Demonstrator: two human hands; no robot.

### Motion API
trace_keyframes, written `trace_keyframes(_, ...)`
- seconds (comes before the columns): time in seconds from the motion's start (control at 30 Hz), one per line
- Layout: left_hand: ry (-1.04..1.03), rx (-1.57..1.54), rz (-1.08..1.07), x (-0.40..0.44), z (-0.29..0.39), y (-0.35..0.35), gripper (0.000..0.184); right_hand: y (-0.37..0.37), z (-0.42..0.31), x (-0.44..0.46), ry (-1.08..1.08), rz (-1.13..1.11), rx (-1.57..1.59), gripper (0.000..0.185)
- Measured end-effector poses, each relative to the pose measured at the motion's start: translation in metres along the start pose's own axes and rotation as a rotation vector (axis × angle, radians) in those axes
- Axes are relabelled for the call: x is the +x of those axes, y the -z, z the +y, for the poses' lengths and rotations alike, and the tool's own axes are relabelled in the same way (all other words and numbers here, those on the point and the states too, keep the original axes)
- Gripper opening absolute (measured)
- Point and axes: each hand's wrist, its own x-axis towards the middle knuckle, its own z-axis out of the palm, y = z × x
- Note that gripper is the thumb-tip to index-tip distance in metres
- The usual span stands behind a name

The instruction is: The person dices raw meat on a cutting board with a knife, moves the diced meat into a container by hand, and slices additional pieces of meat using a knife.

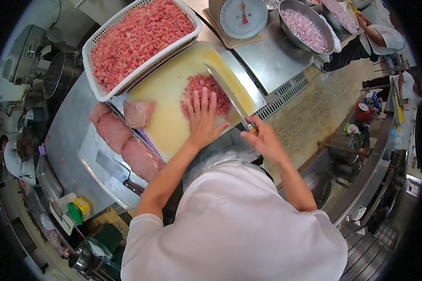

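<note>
My left hand lies with its fingers spread on a heap of diced raw meat on the yellowed cutting board. In my right hand is the wooden handle of a long knife. Its blade runs up along the right side of the heap, on or just above the board; I cannot tell which. A single slab of meat rests at the board's left edge. Further left, larger pieces of raw meat lie on a metal tray, beside a cleaver with a dark handle.
A white basket full of diced meat stands behind the board. Nearby are a dial scale and a metal bowl of chopped pale-purple pieces. A yellow tub sits lower left. At the upper right, another person works.
</note>
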Motion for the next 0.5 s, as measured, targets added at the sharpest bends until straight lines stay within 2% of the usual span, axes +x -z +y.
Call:
trace_keyframes(0.1,-0.091,0.217,0.002,0.021,-0.004,-0.01,0.106,0.042,0.027,0.012,-0.126,-0.066,0.319,0.039)
trace_keyframes(0.17,-0.035,0.252,0.0,0.033,-0.005,-0.016,0.101,0.067,0.052,0.02,-0.159,-0.11,0.533,0.036)
trace_keyframes(0.3,0.115,0.2,0.018,0.044,0.007,-0.017,0.097,0.077,0.084,0.042,-0.178,-0.239,0.643,0.028)
trace_keyframes(0.4,0.228,0.182,0.103,0.05,0.023,-0.025,0.091,0.027,0.082,0.057,-0.288,-0.188,0.639,0.032)
trace_keyframes(0.5,0.326,0.149,0.266,0.059,0.024,-0.033,0.082,-0.039,0.052,0.056,-0.198,-0.176,0.699,0.033)
